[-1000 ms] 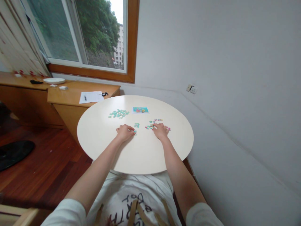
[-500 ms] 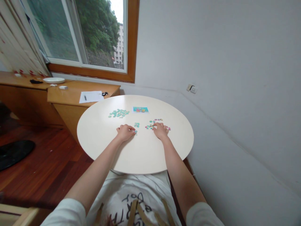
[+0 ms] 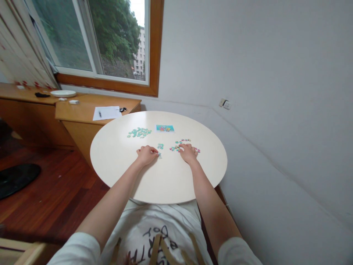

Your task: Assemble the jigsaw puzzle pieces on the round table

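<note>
My left hand [image 3: 147, 154] rests on the white round table [image 3: 162, 184], its thumb and finger pinched at a small puzzle piece [image 3: 160, 156]. Just beyond lies a small joined block of puzzle pieces [image 3: 160, 146]. My right hand [image 3: 189, 152] lies over a loose group of colourful puzzle pieces [image 3: 174, 148], fingers spread, fingertips touching some of them. Part of that group is hidden under the hand. Farther back sits a heap of green puzzle pieces [image 3: 139, 133], and beside it a picture card [image 3: 165, 128] with cartoon figures.
Behind the table on the left, a wooden desk [image 3: 79, 119] bears a sheet of paper [image 3: 106, 113], keys [image 3: 122, 109] and a white plate [image 3: 63, 93]. The wall with a socket [image 3: 227, 105] stands close on the right. A black round base [image 3: 19, 178] is on the floor.
The piece at my left fingertips has shifted very slightly and shows a little more. My right hand has hardly moved.
</note>
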The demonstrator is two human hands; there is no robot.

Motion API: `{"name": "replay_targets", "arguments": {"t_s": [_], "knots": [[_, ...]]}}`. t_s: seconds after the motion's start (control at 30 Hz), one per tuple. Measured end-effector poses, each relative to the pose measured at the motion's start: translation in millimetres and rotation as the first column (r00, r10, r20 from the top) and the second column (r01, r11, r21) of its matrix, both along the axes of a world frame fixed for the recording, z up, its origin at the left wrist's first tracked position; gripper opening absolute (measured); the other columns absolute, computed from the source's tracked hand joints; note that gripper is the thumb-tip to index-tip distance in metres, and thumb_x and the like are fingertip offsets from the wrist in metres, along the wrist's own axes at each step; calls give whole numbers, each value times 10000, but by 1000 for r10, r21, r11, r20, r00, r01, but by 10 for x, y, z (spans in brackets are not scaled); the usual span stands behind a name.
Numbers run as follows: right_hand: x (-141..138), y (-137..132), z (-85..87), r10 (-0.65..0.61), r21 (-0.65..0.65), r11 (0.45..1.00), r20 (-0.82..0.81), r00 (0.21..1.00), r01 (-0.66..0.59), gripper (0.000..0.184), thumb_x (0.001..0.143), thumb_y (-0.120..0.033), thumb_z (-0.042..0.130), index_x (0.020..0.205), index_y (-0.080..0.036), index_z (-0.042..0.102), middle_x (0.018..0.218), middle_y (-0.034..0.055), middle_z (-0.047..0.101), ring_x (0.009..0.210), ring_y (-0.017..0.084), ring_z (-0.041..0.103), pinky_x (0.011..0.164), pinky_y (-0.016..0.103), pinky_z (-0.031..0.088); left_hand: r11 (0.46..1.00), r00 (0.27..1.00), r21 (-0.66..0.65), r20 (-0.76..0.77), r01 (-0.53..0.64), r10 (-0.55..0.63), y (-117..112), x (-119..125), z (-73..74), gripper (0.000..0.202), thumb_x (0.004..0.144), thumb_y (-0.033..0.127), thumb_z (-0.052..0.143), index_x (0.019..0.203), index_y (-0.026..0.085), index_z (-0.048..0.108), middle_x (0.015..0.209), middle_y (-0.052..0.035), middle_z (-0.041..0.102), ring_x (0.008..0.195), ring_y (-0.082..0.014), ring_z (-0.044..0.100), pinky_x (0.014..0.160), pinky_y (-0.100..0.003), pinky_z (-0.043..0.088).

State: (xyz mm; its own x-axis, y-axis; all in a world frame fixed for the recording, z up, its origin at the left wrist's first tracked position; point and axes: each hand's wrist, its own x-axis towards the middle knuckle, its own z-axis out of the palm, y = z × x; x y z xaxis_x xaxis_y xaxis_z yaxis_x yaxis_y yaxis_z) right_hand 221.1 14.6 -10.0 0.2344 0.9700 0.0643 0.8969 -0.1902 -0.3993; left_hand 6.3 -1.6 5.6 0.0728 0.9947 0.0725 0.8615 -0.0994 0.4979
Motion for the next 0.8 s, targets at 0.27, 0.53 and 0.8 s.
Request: {"name": "replay_targets", "arguments": {"t_s": [0.27, 0.53, 0.8], "knots": [[8, -1, -2, -5, 12, 1000, -25, 1000, 6, 275, 837, -299, 478, 1089, -318, 586, 1246, 24, 490, 1166, 255, 420, 986, 448, 278, 1000, 1000, 5, 19, -13, 13, 10, -11, -15, 196, 732, 338, 600, 856, 264, 733, 931, -45, 716, 1052, -270, 546, 893, -396, 328], [1, -8, -14, -19, 50, 999, -40, 999, 21, 240, 810, -306, 513, 1031, -265, 599, 1224, 41, 516, 1158, 261, 436, 966, 438, 296, 999, 999, 5, -3, 40, -40, -12, -7, 16, 207, 735, 318, 600, 889, 272, 731, 977, -48, 711, 1058, -267, 540, 904, -401, 336], [11, 9, -47, -40, 163, 985, -136, 990, 62, 218, 743, -259, 580, 960, -256, 606, 1084, 5, 628, 1061, 234, 513, 916, 415, 312, 999, 999, 7, -20, 43, -43, -35, 5, 47, 214, 742, 295, 584, 888, 274, 739, 970, -50, 708, 1056, -278, 541, 895, -402, 341]]}}
